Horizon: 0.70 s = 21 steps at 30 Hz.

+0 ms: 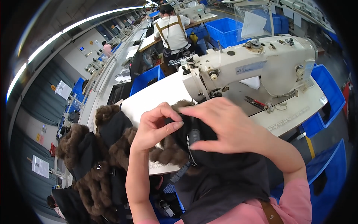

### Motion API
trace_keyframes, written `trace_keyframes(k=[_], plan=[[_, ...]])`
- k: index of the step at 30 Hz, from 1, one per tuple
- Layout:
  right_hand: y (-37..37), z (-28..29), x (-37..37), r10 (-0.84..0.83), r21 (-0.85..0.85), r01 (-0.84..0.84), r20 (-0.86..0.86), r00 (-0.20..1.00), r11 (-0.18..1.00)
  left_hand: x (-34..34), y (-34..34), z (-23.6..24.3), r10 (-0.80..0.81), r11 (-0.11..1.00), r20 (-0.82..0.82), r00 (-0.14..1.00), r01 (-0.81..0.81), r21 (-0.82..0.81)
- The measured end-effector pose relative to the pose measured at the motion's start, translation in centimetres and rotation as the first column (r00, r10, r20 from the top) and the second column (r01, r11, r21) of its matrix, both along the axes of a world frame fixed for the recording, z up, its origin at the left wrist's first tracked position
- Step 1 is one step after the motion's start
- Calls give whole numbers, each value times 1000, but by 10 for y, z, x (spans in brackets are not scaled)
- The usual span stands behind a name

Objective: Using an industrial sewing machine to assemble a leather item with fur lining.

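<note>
A black garment (227,183) with brown fur trim (169,154) lies over my lap and up onto the sewing table. Its metal zipper (188,143) runs beside a dark grey strip between my hands. My left hand (158,125) pinches the garment's black edge between thumb and fingertips. My right hand (220,125) is slightly blurred; its thumb and fingers are spread wide over the garment, the fingertips close to the left hand. Just beyond both hands stands a white sewing machine (246,69), its needle area partly hidden by my right hand.
Red-handled snips (256,102) lie on the white tabletop (149,95). More black garments with brown fur (93,186) are heaped at the left. Blue bins (332,97) stand at the right and beyond the table. A person in a white shirt (171,33) sits working ahead.
</note>
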State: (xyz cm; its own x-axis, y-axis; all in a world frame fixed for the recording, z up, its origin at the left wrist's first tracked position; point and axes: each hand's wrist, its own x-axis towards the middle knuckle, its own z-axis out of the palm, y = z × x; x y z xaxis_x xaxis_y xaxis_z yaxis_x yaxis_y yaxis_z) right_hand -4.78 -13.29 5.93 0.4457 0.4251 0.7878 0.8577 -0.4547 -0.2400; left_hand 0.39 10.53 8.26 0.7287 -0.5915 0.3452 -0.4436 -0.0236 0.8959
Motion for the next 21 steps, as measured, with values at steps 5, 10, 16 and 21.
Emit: trace_keyframes(k=[5, 10, 16, 21], plan=[[32, -54, 11, -129, -59, 119, -210, 969, 991, 12, 24, 8, 13, 928, 429, 903, -170, 331], [54, -72, -11, -192, 131, 260, -387, 902, 957, 11, -3, -3, 164, 919, 518, 840, -322, 230], [26, -67, -2, 196, 350, 58, -645, 739, 935, -45, -5, -23, 345, 670, 633, 693, -654, 350], [29, -67, 13, 81, 320, 29, -323, 943, 947, -41, -20, -37, 630, 767, 329, 703, -629, -127]])
